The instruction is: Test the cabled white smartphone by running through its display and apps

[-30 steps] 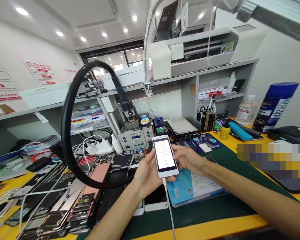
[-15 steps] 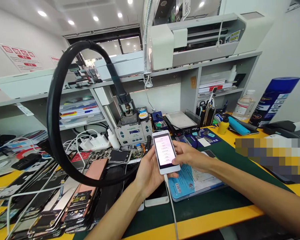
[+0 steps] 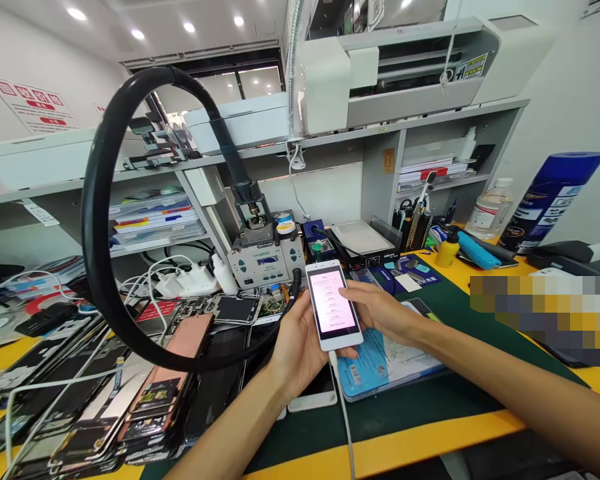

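Note:
A white smartphone (image 3: 333, 303) is held upright, leaning back, with a bright pinkish list of text on its screen. My left hand (image 3: 300, 350) is closed around it from below and the left, its fingertips showing past the right edge. My right hand (image 3: 385, 310) grips the right edge, thumb on the screen and the other fingers partly hidden behind the phone. A white charging cable (image 3: 344, 400) runs from the phone's bottom port toward the bench edge. Under my hands lie another white phone (image 3: 314, 401) and a blue-and-clear plastic packet (image 3: 370, 377).
A thick black hose (image 3: 96, 267) loops from the hot-air station (image 3: 267, 263) on the left. Stacked phone parts (image 3: 155, 400) crowd the left bench. A yellow bottle (image 3: 447, 251), a clear bottle (image 3: 490, 210) and a blue spray can (image 3: 550, 200) stand right. The green mat (image 3: 395, 417) covers the middle.
My right thumb has moved up the phone's screen from near its bottom edge, and the list on it has shifted. The camera view has turned slightly.

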Demonstrator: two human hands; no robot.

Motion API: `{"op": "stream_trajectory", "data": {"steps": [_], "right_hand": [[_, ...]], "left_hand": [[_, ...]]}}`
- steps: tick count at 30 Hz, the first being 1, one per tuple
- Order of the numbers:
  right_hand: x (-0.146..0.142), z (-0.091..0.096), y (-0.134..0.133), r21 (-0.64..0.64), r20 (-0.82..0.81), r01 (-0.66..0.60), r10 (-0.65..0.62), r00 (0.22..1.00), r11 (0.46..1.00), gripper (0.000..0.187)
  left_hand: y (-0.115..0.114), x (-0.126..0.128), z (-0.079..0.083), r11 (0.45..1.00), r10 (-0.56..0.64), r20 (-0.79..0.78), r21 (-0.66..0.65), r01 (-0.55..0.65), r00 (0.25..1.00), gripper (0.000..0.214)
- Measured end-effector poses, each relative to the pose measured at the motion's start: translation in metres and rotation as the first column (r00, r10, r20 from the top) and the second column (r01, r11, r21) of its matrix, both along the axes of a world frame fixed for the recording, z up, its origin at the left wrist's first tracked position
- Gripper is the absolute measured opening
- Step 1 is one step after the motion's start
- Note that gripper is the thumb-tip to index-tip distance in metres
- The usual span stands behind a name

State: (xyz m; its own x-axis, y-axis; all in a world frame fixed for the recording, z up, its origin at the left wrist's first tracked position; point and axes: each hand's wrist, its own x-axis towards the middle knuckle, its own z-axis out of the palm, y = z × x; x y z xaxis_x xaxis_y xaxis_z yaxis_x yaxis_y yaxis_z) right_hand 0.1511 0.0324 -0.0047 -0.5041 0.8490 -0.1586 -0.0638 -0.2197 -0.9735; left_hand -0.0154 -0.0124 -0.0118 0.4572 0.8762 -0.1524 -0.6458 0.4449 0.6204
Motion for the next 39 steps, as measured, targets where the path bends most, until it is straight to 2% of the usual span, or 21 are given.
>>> {"op": "stream_trajectory", "data": {"steps": [7, 13, 17, 25, 33, 39], "right_hand": [[-0.0022, 0.0076, -0.0025, -0.039, -0.055, -0.04, 0.038, 0.998, 0.998, 0.045], [0.001, 0.0053, 0.0003, -0.015, -0.071, -0.086, 0.085, 0.994, 0.996, 0.031], [0.0026, 0.004, 0.0013, -0.016, -0.083, -0.118, 0.116, 0.99, 0.993, 0.032], [0.0021, 0.0072, 0.0007, -0.029, -0.071, -0.096, 0.094, 0.993, 0.995, 0.03], [0.0031, 0.0055, 0.0018, -0.027, -0.098, -0.114, 0.111, 0.989, 0.993, 0.032], [0.0047, 0.0018, 0.0048, -0.027, -0.126, -0.134, 0.13, 0.984, 0.991, 0.033]], "left_hand": [[0.0005, 0.0005, 0.0024, 1.0, -0.016, 0.006, 0.008, 0.016, 1.0, 0.055], [-0.0001, -0.0008, 0.0004, 1.0, 0.015, 0.017, 0.026, -0.016, 1.0, 0.047], [0.0002, -0.0016, -0.0021, 1.0, 0.024, -0.049, 0.02, -0.023, 0.999, 0.057], [-0.0009, 0.0008, 0.0006, 0.996, 0.052, -0.166, 0.076, -0.04, 0.985, 0.084], [0.0008, -0.0008, -0.0043, 0.995, 0.045, -0.149, 0.092, -0.031, 0.988, 0.085], [-0.0002, 0.0006, -0.0035, 0.992, 0.046, -0.192, 0.124, -0.022, 0.98, 0.081]]}}
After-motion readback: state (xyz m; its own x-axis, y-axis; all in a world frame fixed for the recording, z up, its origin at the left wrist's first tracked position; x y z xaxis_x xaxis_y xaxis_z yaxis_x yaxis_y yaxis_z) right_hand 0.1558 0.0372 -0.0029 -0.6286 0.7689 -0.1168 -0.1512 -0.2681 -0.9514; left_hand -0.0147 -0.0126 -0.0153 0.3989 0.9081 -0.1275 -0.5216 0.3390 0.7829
